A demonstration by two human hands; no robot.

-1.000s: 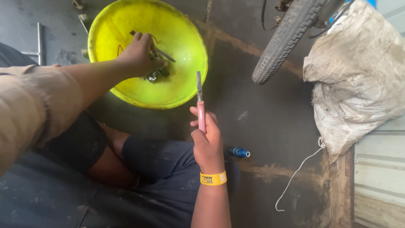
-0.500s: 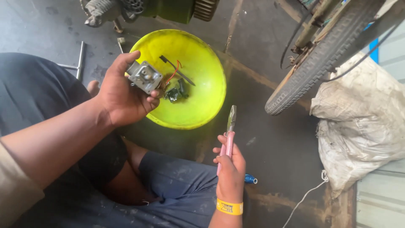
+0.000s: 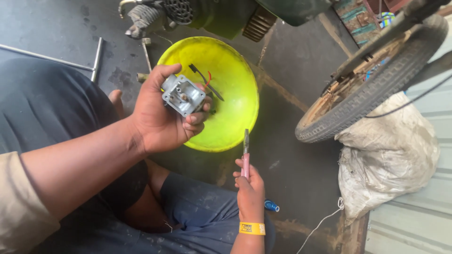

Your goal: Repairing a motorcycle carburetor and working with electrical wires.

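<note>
My left hand (image 3: 160, 110) holds a small grey metal engine part (image 3: 183, 95), a carburettor-like block with screws on its face, lifted above the yellow plastic bowl (image 3: 235, 94). A black-tipped wire and a red wire lie in the bowl behind the part. My right hand (image 3: 249, 186) is closed around a screwdriver with a pink handle (image 3: 245, 157), its metal tip pointing up toward the bowl's near rim. A yellow wristband sits on that wrist.
A tyre on a rusty wheel (image 3: 376, 84) stands at the right above a lumpy white sack (image 3: 391, 160). An engine (image 3: 212, 14) sits beyond the bowl. Metal rods (image 3: 96, 54) lie at upper left. A small blue object (image 3: 271, 205) lies on the dark floor by my knee.
My left hand has lifted the grey part out of the bowl and brought it up toward me. The right hand kept the screwdriver upright in about the same spot.
</note>
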